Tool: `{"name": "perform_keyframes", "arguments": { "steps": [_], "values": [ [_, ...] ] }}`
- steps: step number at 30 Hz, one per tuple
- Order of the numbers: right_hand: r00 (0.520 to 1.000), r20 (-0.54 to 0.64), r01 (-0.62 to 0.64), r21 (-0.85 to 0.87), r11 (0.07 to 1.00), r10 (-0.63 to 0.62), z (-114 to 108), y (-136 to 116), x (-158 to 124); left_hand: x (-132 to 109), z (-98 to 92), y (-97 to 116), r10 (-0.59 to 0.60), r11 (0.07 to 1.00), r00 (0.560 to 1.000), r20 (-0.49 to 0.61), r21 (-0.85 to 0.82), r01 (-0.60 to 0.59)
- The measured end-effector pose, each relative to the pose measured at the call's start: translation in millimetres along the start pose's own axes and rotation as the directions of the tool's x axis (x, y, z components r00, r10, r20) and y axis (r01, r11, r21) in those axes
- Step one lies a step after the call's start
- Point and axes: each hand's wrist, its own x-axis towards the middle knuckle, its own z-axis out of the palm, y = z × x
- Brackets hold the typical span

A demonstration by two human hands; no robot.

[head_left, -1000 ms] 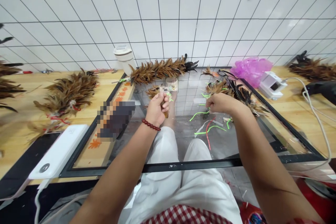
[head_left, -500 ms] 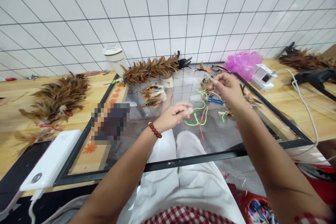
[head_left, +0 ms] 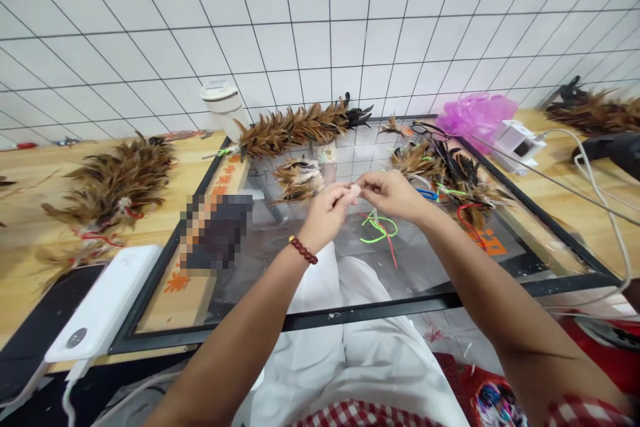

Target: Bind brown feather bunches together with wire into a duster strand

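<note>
Pinched between the fingertips of both hands, a small pale piece [head_left: 354, 191] sits at the centre of the frame, above the glass tabletop [head_left: 430, 267]; what it is cannot be told. Left hand [head_left: 327, 213], with a red bead bracelet [head_left: 303, 250] at its wrist, meets right hand [head_left: 393, 193] there. Green cords [head_left: 377, 227] lie just below, and a loose feather bundle [head_left: 299, 178] just above left.
</note>
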Motion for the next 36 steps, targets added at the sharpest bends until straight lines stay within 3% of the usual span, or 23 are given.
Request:
{"name": "perform_keyframes", "arguments": {
  "steps": [2, 3, 5, 7, 8, 9, 10, 11, 13, 14, 16, 18, 21, 23, 25, 28, 33, 36],
  "values": [
    [1.000, 0.009, 0.020, 0.039, 0.999, -0.020, 3.9, -0.4, -0.2, -0.7, 1.4, -2.6, -0.035, 0.996, 0.999, 0.041, 0.081, 0.031],
    [0.999, 0.047, 0.005, 0.076, 0.997, -0.008, 4.4, 1.3, -1.3, -0.1, 1.2, -4.1, -0.040, 0.996, 0.999, 0.011, 0.079, 0.039],
    [0.965, 0.260, -0.083, 0.179, 0.980, 0.034, 0.0, 9.1, -5.9, 3.0, -1.1, -6.1, -0.059, 0.998, 0.993, -0.103, -0.020, 0.057],
    [0.824, 0.563, -0.216, 0.211, 0.953, 0.063, -11.4, 21.4, -13.0, 6.8, -4.6, -5.7, -0.115, 0.981, 0.976, -0.185, -0.174, 0.082],
    [0.747, 0.659, -0.269, 0.179, 0.946, 0.087, -18.4, 28.1, -16.6, 8.4, -6.2, -5.0, -0.145, 0.967, 0.969, -0.198, -0.235, 0.096],
    [0.710, 0.691, -0.306, 0.133, 0.943, 0.133, -25.3, 34.7, -19.9, 9.6, -7.5, -4.2, -0.166, 0.955, 0.966, -0.198, -0.275, 0.107],
    [0.727, 0.659, -0.332, 0.093, 0.939, 0.192, -31.2, 40.5, -22.5, 10.4, -8.5, -3.5, -0.179, 0.948, 0.966, -0.188, -0.297, 0.118],
    [0.783, 0.569, -0.349, 0.070, 0.935, 0.250, -35.5, 45.2, -24.1, 10.7, -9.0, -3.0, -0.186, 0.943, 0.967, -0.173, -0.308, 0.126],
    [0.908, 0.277, -0.350, 0.098, 0.931, 0.313, -37.1, 49.7, -24.6, 10.2, -9.1, -3.1, -0.196, 0.936, 0.971, -0.135, -0.322, 0.144],
    [0.939, 0.157, -0.327, 0.137, 0.935, 0.305, -34.2, 49.2, -23.4, 9.8, -9.0, -3.5, -0.200, 0.932, 0.973, -0.117, -0.328, 0.152],
    [0.967, 0.057, -0.254, 0.253, 0.934, 0.248, -22.6, 42.7, -19.4, 9.0, -9.2, -4.5, -0.204, 0.926, 0.975, -0.087, -0.340, 0.163],
    [0.978, 0.111, -0.207, 0.410, 0.888, 0.177, -7.3, 30.7, -14.4, 8.7, -10.2, -4.9, -0.211, 0.919, 0.976, -0.052, -0.350, 0.180],
    [0.984, 0.127, -0.175, 0.646, 0.743, 0.122, 11.9, 10.6, -7.6, 9.0, -12.3, -3.6, -0.203, 0.923, 0.979, 0.020, -0.329, 0.198],
    [0.974, 0.193, -0.223, 0.742, 0.632, 0.118, 19.0, 1.7, -4.8, 9.3, -13.2, -2.2, -0.179, 0.940, 0.983, 0.043, -0.287, 0.184],
    [0.941, 0.308, -0.329, 0.743, 0.583, 0.138, 21.7, -1.4, -4.0, 9.9, -13.6, -1.4, -0.159, 0.957, 0.987, 0.026, -0.243, 0.160],
    [0.913, 0.365, -0.391, 0.658, 0.643, 0.181, 20.2, 1.8, -5.9, 11.2, -13.5, -4.0, -0.152, 0.974, 0.988, -0.035, -0.175, 0.144],
    [0.966, 0.165, -0.253, 0.477, 0.842, 0.197, 14.9, 3.7, -10.5, 13.5, -13.0, -17.9, -0.074, 0.996, 0.994, -0.081, 0.037, 0.078],
    [0.943, 0.222, -0.332, 0.539, 0.774, 0.249, 17.3, 2.3, -11.1, 13.7, -13.0, -24.1, -0.004, 0.979, 0.998, -0.062, 0.203, 0.016]
  ]
}}
